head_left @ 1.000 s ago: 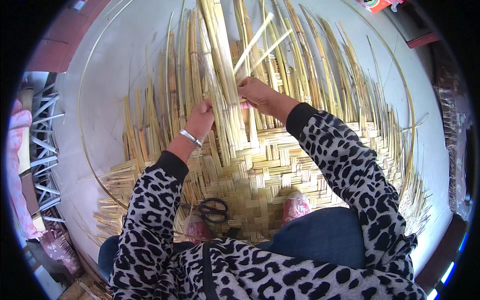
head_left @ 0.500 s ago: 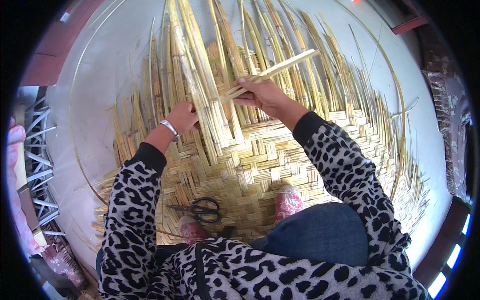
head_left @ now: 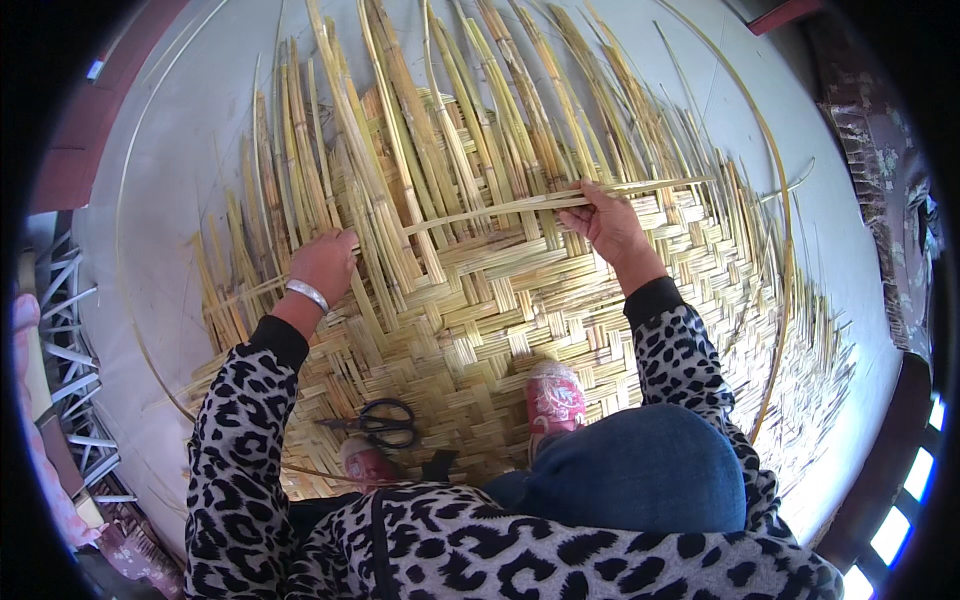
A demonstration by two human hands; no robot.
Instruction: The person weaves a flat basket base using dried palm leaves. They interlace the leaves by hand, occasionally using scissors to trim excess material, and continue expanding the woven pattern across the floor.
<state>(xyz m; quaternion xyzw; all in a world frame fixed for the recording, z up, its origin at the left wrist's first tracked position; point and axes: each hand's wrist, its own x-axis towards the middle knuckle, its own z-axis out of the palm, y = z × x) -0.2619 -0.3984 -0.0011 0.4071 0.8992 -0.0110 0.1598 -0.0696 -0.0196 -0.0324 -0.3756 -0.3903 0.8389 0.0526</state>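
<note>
A flat split pale-yellow cane strip (head_left: 480, 213) lies crosswise over the upright canes (head_left: 520, 130), just above the woven edge of a large cane mat (head_left: 500, 320). My right hand (head_left: 612, 228) pinches this strip between thumb and fingers, its free end reaching out to the right. At the strip's left part, my left hand (head_left: 325, 264) is closed beside several upright canes. The strip passes behind some of those canes near this hand, and a length of it shows again on the hand's far left. My left fingertips are partly hidden.
Black-handled scissors (head_left: 385, 424) lie on the mat between my left arm and my pink shoe (head_left: 556, 395). A thin curved hoop (head_left: 785, 240) arcs around the work on the pale floor (head_left: 165, 200). A metal rack (head_left: 70, 340) stands at the left edge.
The strip has gone from a slanted position in the air to lying crosswise among the upright canes. My right hand has moved right and down; my left hand has shifted left and slightly down.
</note>
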